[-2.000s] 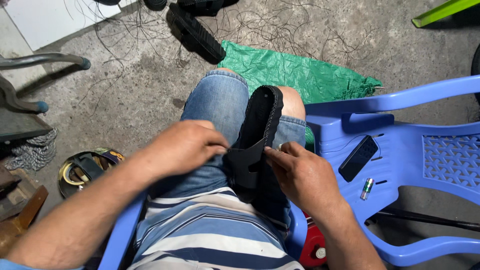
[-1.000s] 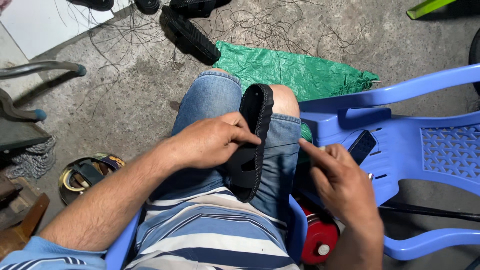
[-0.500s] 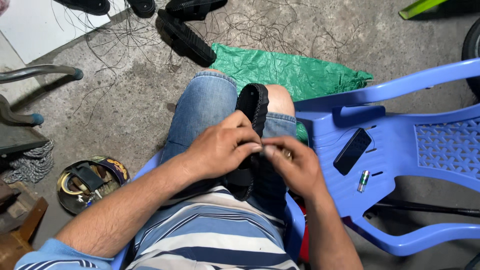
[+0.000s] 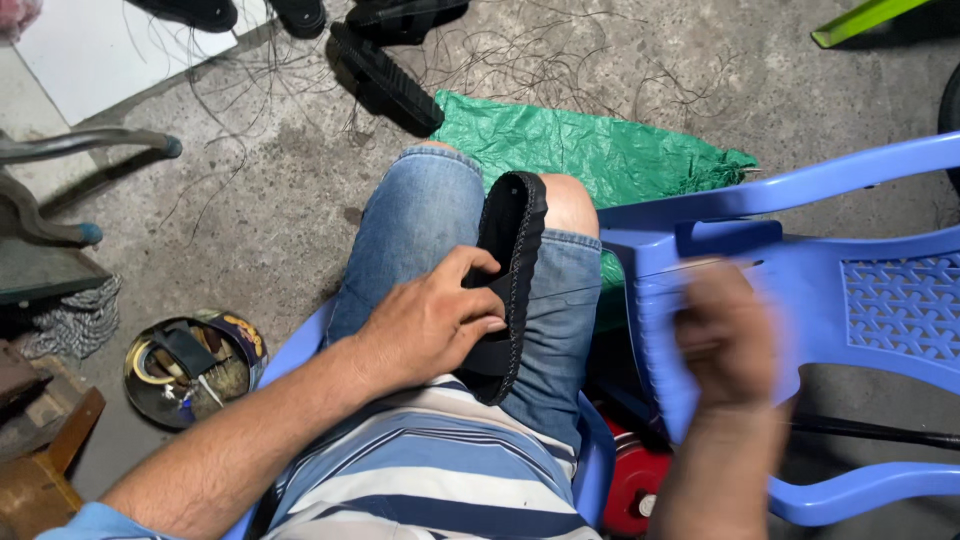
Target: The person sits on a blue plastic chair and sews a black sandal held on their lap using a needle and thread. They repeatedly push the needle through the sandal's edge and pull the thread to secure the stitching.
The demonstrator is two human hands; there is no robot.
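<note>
Concrete floor (image 4: 250, 200) lies underfoot. Left hand (image 4: 430, 325) grips the black sandal (image 4: 512, 270) edge-up on the lap; right hand (image 4: 725, 335), at 3 o'clock over the blue chair (image 4: 880, 300), is blurred, its grip unreadable.

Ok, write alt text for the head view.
A seated person's left hand holds a black sandal edge-up on their denim-clad lap, while the blurred right hand hovers over a blue plastic chair beside them.

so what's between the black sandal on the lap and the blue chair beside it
In the head view, only the denim-covered thigh and a strip of green plastic sheet lie between the black sandal and the blue chair; the blurred right hand hovers before the chair.
</note>
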